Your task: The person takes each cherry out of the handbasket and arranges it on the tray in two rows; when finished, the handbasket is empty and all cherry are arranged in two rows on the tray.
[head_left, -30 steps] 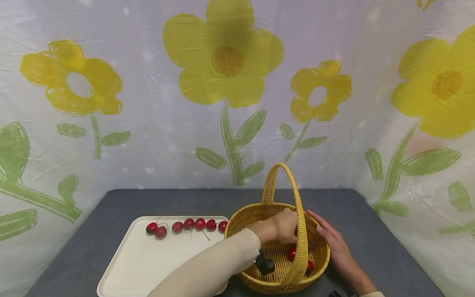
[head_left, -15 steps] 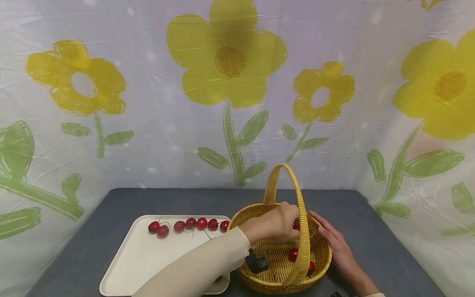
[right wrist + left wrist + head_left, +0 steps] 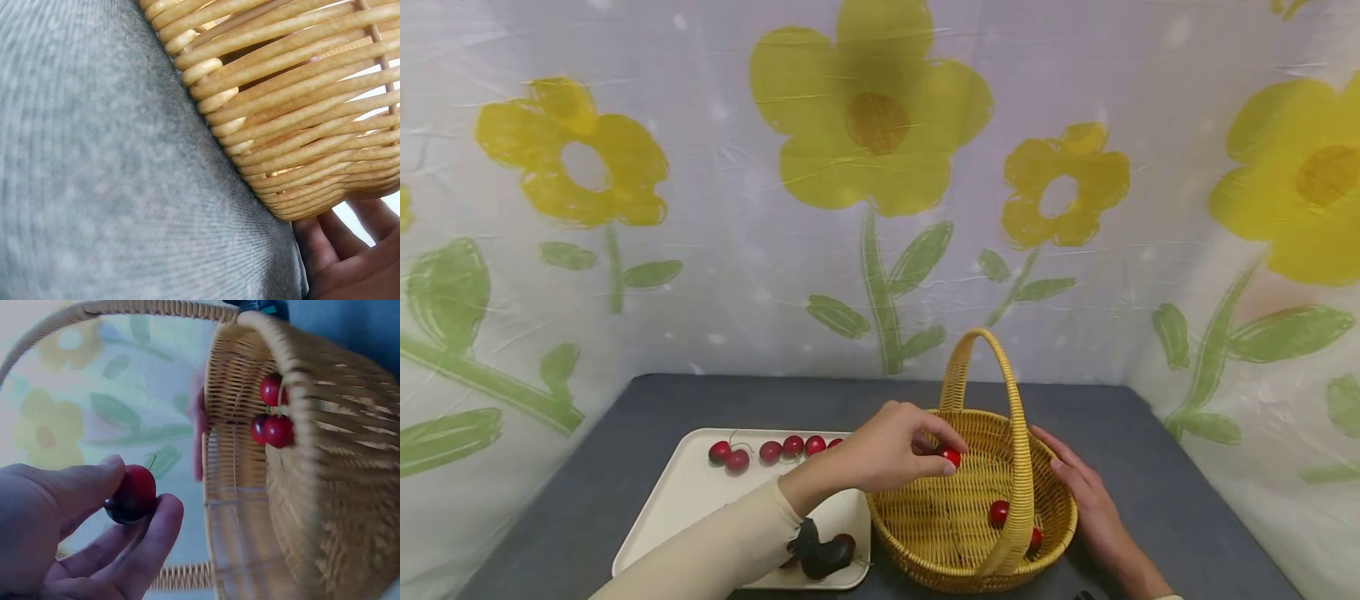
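Observation:
My left hand (image 3: 880, 450) pinches a red cherry (image 3: 951, 457) between thumb and fingers, over the left part of the wicker basket (image 3: 917, 521). In the left wrist view this cherry (image 3: 132, 494) is dark at its lower end and has a short green stem. Lower in the basket lie a few more cherries (image 3: 279, 430), partly hidden behind the handle in the head view. My right hand (image 3: 1093, 508) rests against the basket's outer right side, fingers stretched along the wall. The right wrist view shows its fingers (image 3: 340, 240) beside the woven wall (image 3: 281, 137), partly hidden.
Left of the basket lies a cream tray (image 3: 688, 500), with several cherries (image 3: 771, 452) along its far edge. A dark wrist device (image 3: 820, 554) overlaps the tray. The basket's tall handle (image 3: 1018, 450) arches up beside my left hand. Dark cloth (image 3: 1180, 517) covers the table.
My left hand has moved left across the basket, from beside the handle, with the cherry between its fingers. My right hand stays at the basket's side. The head view has shifted slightly.

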`<state>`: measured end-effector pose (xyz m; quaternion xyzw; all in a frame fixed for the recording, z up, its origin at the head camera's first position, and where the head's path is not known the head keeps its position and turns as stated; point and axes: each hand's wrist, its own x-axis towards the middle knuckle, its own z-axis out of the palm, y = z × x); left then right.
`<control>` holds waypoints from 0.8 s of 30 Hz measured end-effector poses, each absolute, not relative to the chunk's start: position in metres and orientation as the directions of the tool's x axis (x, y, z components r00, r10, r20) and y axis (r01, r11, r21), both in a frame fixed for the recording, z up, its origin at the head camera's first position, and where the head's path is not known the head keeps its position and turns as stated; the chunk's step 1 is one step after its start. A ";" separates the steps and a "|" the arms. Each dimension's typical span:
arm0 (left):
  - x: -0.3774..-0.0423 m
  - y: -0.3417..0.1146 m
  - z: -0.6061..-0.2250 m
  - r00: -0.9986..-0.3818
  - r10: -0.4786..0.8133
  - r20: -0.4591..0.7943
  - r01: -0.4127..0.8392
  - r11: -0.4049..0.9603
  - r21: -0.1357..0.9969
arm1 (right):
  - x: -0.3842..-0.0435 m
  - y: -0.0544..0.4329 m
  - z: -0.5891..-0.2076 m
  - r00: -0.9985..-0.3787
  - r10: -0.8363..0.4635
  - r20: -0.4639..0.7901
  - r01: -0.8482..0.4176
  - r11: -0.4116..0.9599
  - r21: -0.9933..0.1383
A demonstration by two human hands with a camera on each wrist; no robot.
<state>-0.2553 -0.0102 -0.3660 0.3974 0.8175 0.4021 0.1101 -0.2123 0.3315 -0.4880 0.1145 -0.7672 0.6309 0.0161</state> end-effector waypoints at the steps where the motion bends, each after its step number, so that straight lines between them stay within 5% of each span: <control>1: -0.253 -0.019 -0.366 -0.670 0.730 0.137 0.553 0.367 0.748 | -0.212 0.332 -0.488 -0.972 -0.161 0.171 -0.199 0.171 -0.965; 24: -0.183 -0.179 -0.386 -0.797 0.600 0.069 0.355 0.375 0.856 | -0.210 0.333 -0.488 -0.961 -0.201 0.188 -0.217 0.135 -0.967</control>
